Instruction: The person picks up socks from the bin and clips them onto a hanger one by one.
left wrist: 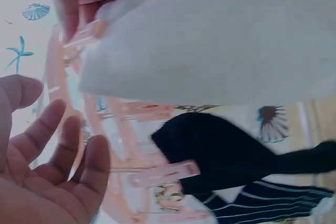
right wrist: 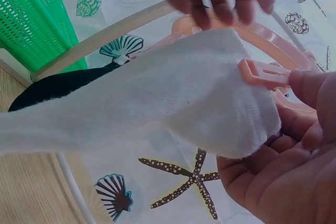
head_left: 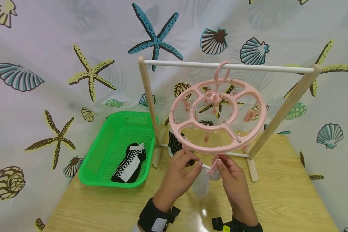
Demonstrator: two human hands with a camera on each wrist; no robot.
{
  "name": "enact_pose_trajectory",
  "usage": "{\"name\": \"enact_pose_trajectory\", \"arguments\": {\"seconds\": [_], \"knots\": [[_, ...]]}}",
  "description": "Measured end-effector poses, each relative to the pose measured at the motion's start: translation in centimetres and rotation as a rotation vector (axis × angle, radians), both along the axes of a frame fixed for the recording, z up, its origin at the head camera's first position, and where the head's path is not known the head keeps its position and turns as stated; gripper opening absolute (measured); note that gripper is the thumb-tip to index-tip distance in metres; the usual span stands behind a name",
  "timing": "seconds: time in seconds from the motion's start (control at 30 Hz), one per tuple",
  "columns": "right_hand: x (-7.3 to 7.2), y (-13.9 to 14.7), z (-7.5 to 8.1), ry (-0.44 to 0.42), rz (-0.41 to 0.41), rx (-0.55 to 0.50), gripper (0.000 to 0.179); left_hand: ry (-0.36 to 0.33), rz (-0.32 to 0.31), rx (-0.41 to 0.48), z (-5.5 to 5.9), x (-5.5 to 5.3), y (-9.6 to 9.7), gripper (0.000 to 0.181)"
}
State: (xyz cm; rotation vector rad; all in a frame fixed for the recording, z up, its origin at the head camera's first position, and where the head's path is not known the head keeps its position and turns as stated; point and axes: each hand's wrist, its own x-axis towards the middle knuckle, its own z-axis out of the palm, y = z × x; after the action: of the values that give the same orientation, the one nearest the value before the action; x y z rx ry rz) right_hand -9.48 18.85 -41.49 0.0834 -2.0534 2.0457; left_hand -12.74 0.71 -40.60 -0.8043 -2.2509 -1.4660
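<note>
A white sock [head_left: 201,185] hangs below the front rim of a round pink clip hanger [head_left: 220,149]. My right hand [head_left: 234,177] pinches a pink clothespin [right wrist: 265,73] whose jaws sit on the sock's cuff. Facing it, my left hand [left wrist: 58,166] has its fingers spread and loosely bent beside the sock, holding nothing. In the left wrist view, a black sock [left wrist: 210,148] hangs from another clothespin [left wrist: 163,174], with a dark sock with white stripes [left wrist: 268,203] near it. The head view partly hides these behind my left hand.
The hanger hooks over a white bar [head_left: 179,64] between wooden posts [head_left: 149,96]. Left of the stand, a green basket [head_left: 85,170] holds black-and-white checkered socks [head_left: 130,164]. Other pink clothespins [head_left: 206,138] dangle from the hanger. A patterned curtain [head_left: 61,32] stands behind the wooden table [head_left: 286,193].
</note>
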Motion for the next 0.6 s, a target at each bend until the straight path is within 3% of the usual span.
{"name": "enact_pose_trajectory", "arguments": {"seconds": [0.1,0.2,0.4,0.6], "knots": [[-0.1,0.0,0.0,0.018,0.007,-0.008,0.031,0.170,0.090,-0.029,0.9,-0.3,0.3,0.007],[-0.1,0.0,0.1,0.022,0.012,-0.007,0.031,0.252,0.180,-0.111,1.9,-0.6,0.6,0.018],[0.0,-0.1,0.2,-0.023,-0.008,0.028,0.036,0.182,0.255,-0.256,2.9,-0.8,1.3,0.035],[0.2,0.1,0.1,0.020,0.021,0.006,0.034,0.162,0.230,-0.178,2.8,-1.0,1.5,0.030]]}}
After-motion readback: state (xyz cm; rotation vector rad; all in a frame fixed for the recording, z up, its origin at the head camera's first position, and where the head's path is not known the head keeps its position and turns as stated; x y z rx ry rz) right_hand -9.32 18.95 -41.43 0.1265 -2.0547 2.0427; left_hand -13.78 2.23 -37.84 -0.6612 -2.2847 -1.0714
